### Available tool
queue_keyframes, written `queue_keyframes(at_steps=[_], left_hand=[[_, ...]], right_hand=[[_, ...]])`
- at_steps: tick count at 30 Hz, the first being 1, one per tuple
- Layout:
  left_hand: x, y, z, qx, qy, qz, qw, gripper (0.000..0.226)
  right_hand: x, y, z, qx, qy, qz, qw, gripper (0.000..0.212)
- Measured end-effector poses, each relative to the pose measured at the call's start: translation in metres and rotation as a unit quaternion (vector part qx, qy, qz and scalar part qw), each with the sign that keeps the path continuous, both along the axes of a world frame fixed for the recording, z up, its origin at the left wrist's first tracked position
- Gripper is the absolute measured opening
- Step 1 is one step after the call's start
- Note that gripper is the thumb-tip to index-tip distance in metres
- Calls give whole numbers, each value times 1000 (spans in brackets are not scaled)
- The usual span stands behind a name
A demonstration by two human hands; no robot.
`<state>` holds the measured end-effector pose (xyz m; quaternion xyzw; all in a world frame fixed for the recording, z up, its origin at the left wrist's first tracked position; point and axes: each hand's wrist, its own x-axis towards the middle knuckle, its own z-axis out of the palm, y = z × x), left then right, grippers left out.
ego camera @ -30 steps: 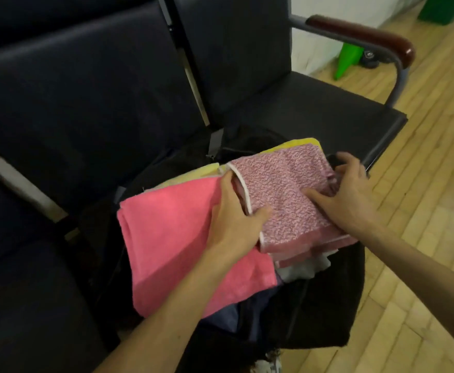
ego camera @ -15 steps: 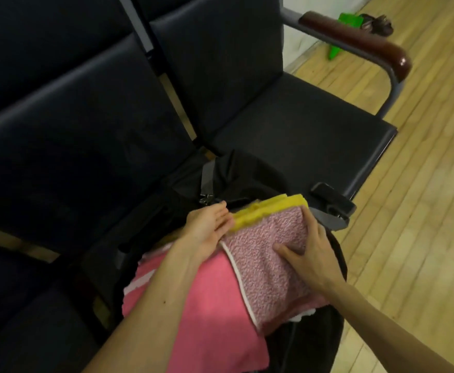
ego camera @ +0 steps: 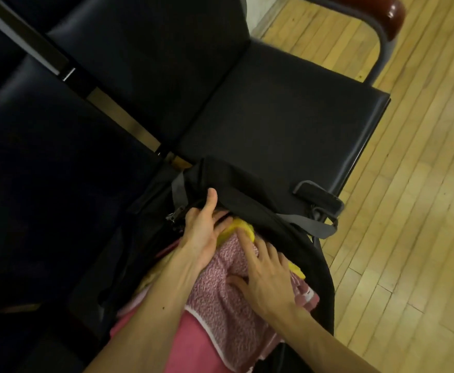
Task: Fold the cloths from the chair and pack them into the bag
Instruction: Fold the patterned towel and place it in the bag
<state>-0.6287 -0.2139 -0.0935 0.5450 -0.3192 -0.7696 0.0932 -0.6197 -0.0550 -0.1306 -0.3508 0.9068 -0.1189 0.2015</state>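
Observation:
A black bag (ego camera: 250, 184) lies open on the dark chair seats, its mouth facing me. A stack of folded cloths sits partly inside it: a speckled pink-and-white towel (ego camera: 220, 297) on top, a yellow cloth (ego camera: 238, 228) under its far edge, and a plain pink cloth (ego camera: 188, 343) nearest me. My left hand (ego camera: 203, 232) lies at the bag's mouth, thumb up against the black flap and fingers flat on the yellow cloth. My right hand (ego camera: 261, 275) presses flat on the speckled towel, fingers spread toward the opening.
A dark padded chair seat (ego camera: 279, 117) with a brown-capped metal armrest (ego camera: 390, 14) lies beyond the bag. Grey straps and a buckle (ego camera: 317, 211) hang off the bag's right side. Wooden plank floor (ego camera: 408, 238) runs along the right.
The cloth stack has slid further into the bag. My left hand moved to the bag's mouth with its thumb on the flap. My right hand advanced with the towel.

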Motion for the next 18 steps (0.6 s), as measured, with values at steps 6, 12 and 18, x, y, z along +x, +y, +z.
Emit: queue_keyframes(at_steps=[6,12,18], left_hand=[[6,12,44,83,14,-57,995,34],[24,1,75,41,-3,-73,996,22],[40,5,83,39,1,-94,995,20]], right_hand=[[-2,-8,16,21,45,9,999,92],[-16,16,77,150,86,33,984,39],[-31,49,110,381,147,272,872,51]])
